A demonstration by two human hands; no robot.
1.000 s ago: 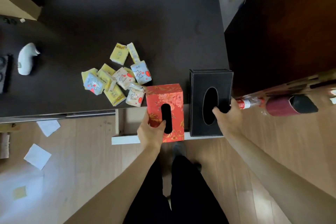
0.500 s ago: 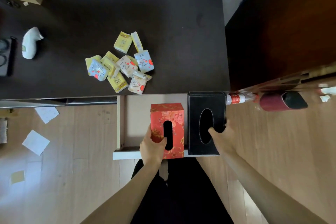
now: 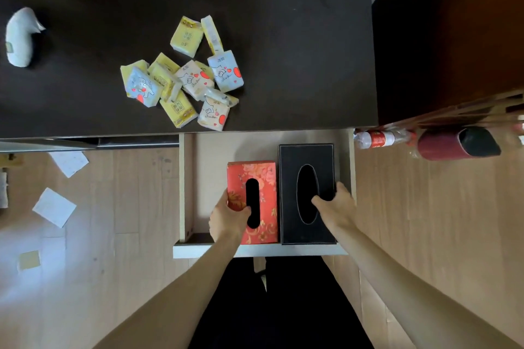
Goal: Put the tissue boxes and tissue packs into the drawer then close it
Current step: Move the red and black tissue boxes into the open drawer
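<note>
The light wooden drawer (image 3: 188,184) stands pulled out below the dark desk's front edge. Inside it, side by side at the right, are a red floral tissue box (image 3: 265,178) and a black leather tissue box (image 3: 306,156). My left hand (image 3: 228,217) grips the red box, thumb at its slot. My right hand (image 3: 334,208) grips the black box, thumb in its oval opening and fingers on its right side. Several small yellow, white and blue tissue packs (image 3: 184,79) lie heaped on the dark desk (image 3: 297,51).
A white object (image 3: 19,37) lies at the desk's left. A plastic bottle (image 3: 380,139) and a red-and-black cylinder (image 3: 456,144) are right of the drawer. Paper scraps (image 3: 54,207) litter the wood floor at left. A dark cabinet (image 3: 453,22) flanks the desk's right.
Both hands carried the two boxes from the desk's front edge down into the open drawer. The boxes now sit low inside it, against its front wall.
</note>
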